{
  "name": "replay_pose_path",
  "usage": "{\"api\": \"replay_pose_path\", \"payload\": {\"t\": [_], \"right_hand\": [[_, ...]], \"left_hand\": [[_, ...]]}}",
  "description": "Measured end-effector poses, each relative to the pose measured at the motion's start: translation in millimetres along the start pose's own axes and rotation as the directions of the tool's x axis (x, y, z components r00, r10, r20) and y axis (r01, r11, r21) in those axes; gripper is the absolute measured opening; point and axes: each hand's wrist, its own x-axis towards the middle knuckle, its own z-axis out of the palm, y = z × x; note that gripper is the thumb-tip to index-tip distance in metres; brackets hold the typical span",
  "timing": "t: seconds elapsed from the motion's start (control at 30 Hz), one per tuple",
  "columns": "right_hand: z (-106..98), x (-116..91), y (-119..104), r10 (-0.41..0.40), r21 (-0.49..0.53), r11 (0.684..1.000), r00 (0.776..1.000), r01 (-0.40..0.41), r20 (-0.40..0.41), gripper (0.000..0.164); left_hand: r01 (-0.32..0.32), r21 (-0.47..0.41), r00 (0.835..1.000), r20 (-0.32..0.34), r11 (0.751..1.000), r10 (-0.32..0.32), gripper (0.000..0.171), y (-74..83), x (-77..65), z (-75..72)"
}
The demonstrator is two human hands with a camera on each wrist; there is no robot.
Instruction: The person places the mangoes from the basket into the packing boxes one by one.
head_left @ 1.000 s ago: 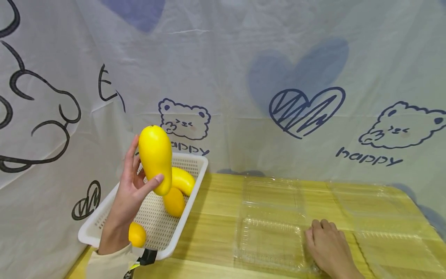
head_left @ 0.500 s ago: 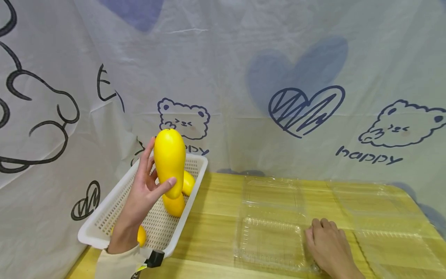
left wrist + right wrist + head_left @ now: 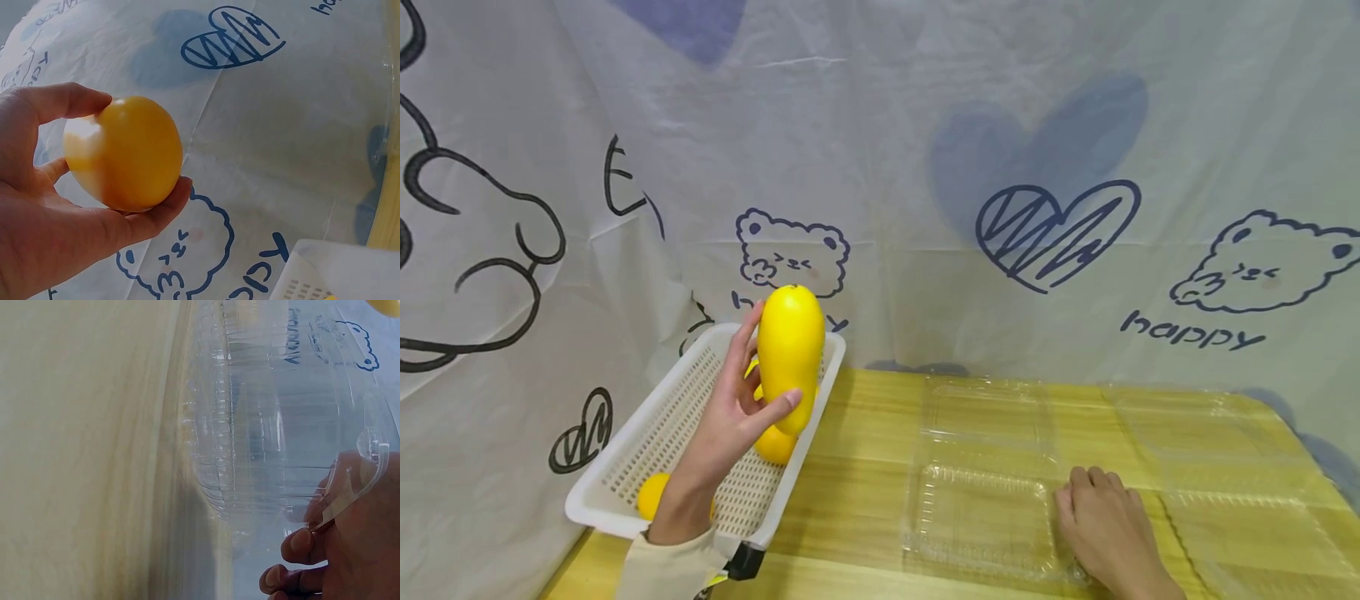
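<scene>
In the head view my left hand (image 3: 726, 429) grips a long, smooth yellow mango-shaped fruit (image 3: 792, 342) between thumb and fingers. It stands roughly upright over the white perforated basket (image 3: 580, 503), wide end up. Seen from the left wrist, the fruit (image 3: 134, 153) shows a rounded end with fingertips around its sides. Below it, an orange-yellow fruit (image 3: 773, 448) lies in the basket, partly covered in this view. My right hand (image 3: 1108, 525) pinches the side edge of a clear plastic clamshell container (image 3: 981, 517), which lies opened on the table; the right wrist view shows its rim (image 3: 369, 484) at the fingers.
Another orange-yellow fruit (image 3: 652, 493) sits near the basket's front, partly behind my left wrist. More clear plastic containers (image 3: 1247, 525) lie at the right of the wooden table (image 3: 865, 467). A printed white cloth (image 3: 910, 308) hangs behind and at the left.
My left hand has moved to the right and slightly down with the yellow fruit, toward the basket's right side. The right hand stays at the container's edge.
</scene>
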Motion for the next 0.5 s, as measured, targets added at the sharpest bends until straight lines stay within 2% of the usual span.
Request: {"api": "replay_pose_path", "payload": {"t": [0.5], "right_hand": [[-2.0, -1.0, -1.6, -0.002, 0.007, 1.0, 1.0, 0.002, 0.006, 0.033]], "left_hand": [[0.008, -0.006, 0.997, 0.079, 1.0, -0.007, 0.101, -3.1, 0.8, 23.6]]}}
